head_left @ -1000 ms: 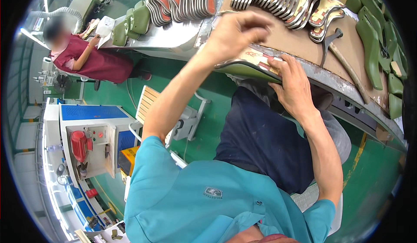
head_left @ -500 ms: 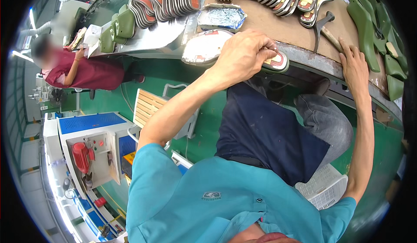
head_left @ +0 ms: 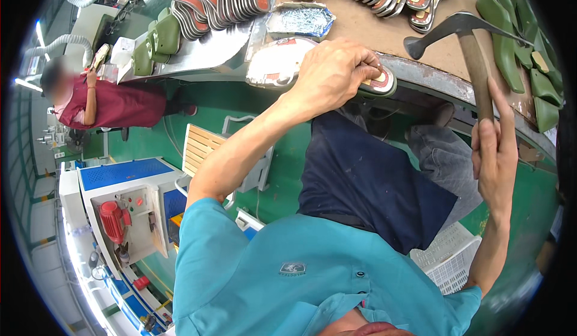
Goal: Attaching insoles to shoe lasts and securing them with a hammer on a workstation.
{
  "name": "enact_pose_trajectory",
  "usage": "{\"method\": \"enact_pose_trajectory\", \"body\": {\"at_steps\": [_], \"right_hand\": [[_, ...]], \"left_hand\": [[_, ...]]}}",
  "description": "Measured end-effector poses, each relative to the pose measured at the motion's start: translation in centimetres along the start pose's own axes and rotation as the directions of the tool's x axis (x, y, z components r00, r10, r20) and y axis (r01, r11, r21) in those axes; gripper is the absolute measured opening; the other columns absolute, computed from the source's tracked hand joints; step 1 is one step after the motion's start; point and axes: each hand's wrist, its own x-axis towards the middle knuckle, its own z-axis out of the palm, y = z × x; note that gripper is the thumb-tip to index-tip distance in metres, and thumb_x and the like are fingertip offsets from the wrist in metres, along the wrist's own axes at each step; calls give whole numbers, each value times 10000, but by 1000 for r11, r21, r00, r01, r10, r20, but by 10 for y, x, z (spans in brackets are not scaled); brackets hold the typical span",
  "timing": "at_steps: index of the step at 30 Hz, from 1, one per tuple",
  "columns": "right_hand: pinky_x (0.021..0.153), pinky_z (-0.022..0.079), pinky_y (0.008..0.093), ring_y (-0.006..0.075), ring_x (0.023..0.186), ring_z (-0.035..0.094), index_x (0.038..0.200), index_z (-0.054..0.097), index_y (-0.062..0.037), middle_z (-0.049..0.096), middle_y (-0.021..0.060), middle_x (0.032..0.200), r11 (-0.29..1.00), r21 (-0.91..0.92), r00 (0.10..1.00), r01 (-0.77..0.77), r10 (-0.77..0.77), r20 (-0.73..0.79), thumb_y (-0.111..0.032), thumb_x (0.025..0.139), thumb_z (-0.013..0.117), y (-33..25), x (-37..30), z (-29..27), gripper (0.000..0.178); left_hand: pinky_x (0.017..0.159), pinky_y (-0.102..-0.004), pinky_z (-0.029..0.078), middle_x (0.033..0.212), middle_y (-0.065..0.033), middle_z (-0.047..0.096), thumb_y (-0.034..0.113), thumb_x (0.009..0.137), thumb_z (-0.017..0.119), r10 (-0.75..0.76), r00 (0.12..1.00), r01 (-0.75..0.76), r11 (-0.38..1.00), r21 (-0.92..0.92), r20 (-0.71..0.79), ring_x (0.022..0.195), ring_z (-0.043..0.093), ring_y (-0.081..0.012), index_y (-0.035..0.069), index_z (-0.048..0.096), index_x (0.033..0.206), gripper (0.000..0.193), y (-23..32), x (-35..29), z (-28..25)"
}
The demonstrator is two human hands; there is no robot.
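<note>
In front of me at the bench edge lies a green shoe last with a pale insole [head_left: 273, 65] on its upturned sole. My left hand [head_left: 336, 68] rests over its middle, thumb and finger pinched together by the red-and-cream heel end; what they hold is too small to make out. On the right, my right hand [head_left: 496, 149] is closed round the wooden handle of a hammer [head_left: 478, 65]. The hammer's dark, curved head is raised above the bench, apart from the last. Beyond the last sits an open box [head_left: 300, 22] of small shiny pieces.
Rows of curved insoles [head_left: 231, 2] stand along the back of the bench [head_left: 384, 32]. Green shoe lasts [head_left: 508, 47] are heaped at the right, others [head_left: 159, 38] at the left. A person in a dark red apron [head_left: 120, 104] works at far left, near a slatted wooden seat [head_left: 201, 149].
My right hand has picked the hammer up off the bench and drawn it nearer, its head now raised. My left hand stays pinched over the last.
</note>
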Motion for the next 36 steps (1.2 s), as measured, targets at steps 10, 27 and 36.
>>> {"method": "enact_pose_trajectory", "body": {"at_steps": [10, 27, 36], "right_hand": [[394, 264, 157, 32, 503, 375, 1385, 285, -13, 417, 196, 1407, 896, 57, 876, 440, -414, -247, -105, 988, 446, -17, -3, -3, 438], [375, 259, 136, -4, 429, 298, 1441, 291, -77, 445, -16, 682, 929, 359, 984, -93, 141, -109, -169, 996, 455, -32, -13, 19, 483], [363, 293, 153, 11, 437, 335, 1462, 260, -82, 446, -2, 702, 933, 351, 939, 73, 54, -340, -169, 1014, 406, -4, -39, 13, 480]], "left_hand": [[727, -351, 501, 880, -53, 698, 171, 788, 694, 78, 991, -81, 997, -18, -113, 841, 641, -242, 65, 692, 829, 114, -5, -4, 7], [900, -395, 466, 1062, -186, 640, 433, 742, 741, 80, 949, -186, 923, 337, 304, 1074, 580, -341, 61, 629, 1138, 555, -7, 4, -38], [798, -409, 455, 932, -92, 611, 494, 752, 712, 77, 969, -141, 953, 269, 233, 898, 602, -300, 150, 621, 1112, 506, -9, -2, -28]]}}
